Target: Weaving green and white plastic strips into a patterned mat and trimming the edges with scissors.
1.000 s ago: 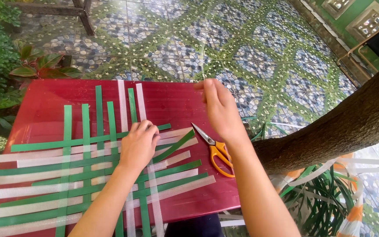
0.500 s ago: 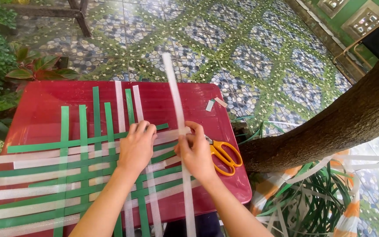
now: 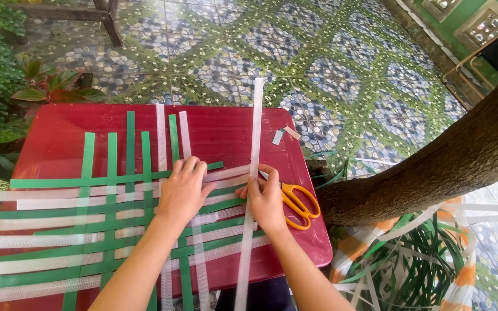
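We are partway through weaving a mat of green and white strips (image 3: 116, 230) on the red table (image 3: 226, 129), and the step in hand is threading one more upright, a long white strip (image 3: 253, 173), in at the mat's right edge. Our left hand (image 3: 183, 193) lies flat on the mat with fingers spread and pressed down, holding nothing, only pinning the crossing strips just left of the new one. Our right hand (image 3: 267, 201) pinches the white strip between thumb and fingertips where it meets the mat's upper rows; the strip runs from beyond the far table edge down past the near edge. The orange-handled scissors (image 3: 296, 201) lie just right of the mat, touching or nearly touching our right hand. By our judgement, the next move calls for lifting alternate cross strips and sliding the white strip snug against its neighbour, while keeping the left hand's pressure so the rows do not shift.
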